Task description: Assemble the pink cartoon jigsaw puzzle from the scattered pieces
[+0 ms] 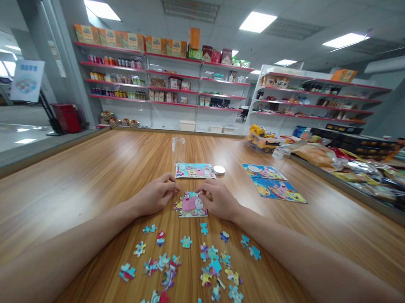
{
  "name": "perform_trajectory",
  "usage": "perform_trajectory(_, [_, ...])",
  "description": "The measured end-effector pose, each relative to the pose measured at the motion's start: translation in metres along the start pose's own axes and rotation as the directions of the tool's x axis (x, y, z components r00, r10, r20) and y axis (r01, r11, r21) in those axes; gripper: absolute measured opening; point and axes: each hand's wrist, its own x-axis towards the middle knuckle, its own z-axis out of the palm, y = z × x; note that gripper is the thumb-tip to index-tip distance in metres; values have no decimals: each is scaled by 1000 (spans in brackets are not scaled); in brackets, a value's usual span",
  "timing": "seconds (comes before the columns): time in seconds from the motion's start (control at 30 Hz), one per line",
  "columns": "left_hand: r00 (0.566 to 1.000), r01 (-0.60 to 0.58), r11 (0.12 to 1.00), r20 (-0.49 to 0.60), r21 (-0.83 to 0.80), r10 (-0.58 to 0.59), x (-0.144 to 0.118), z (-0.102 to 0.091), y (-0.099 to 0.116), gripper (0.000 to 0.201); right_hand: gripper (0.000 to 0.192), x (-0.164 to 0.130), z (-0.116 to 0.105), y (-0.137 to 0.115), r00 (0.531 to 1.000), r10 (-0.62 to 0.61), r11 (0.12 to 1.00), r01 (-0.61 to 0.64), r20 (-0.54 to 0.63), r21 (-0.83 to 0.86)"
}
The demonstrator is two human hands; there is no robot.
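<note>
The half-built puzzle (190, 204) lies on the wooden table (83, 185) straight ahead of me, between both hands. My left hand (155, 194) rests against its left edge, fingers curled, with nothing in them that I can make out. My right hand (218, 199) pinches a piece at the top edge. Loose pieces (188, 269) lie scattered nearer to me. Beyond sit a picture card (194, 170), a clear jar (178, 151) and its lid (219, 170).
</note>
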Motion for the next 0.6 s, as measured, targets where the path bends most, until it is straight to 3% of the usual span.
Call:
perform_trajectory(0.3, [999, -54, 998, 1, -39, 54, 1, -1, 1, 24, 15, 3, -2, -8, 998, 65, 998, -65, -25, 14])
perform_trajectory(0.43, [997, -42, 999, -69, -28, 40, 1, -2, -1, 29, 12, 4, -2, -8, 995, 98, 995, -97, -32, 32])
perform_trajectory(0.53, [988, 25, 1000, -153, -19, -28, 0, -2, -4, 46, 29, 4, -3, -6, 989, 137, 990, -137, -57, -8])
perform_trajectory(0.6, [974, 65, 998, -214, -28, -69, -2, -1, -5, 45, 38, 3, -3, -4, 981, 178, 983, -181, -79, -26])
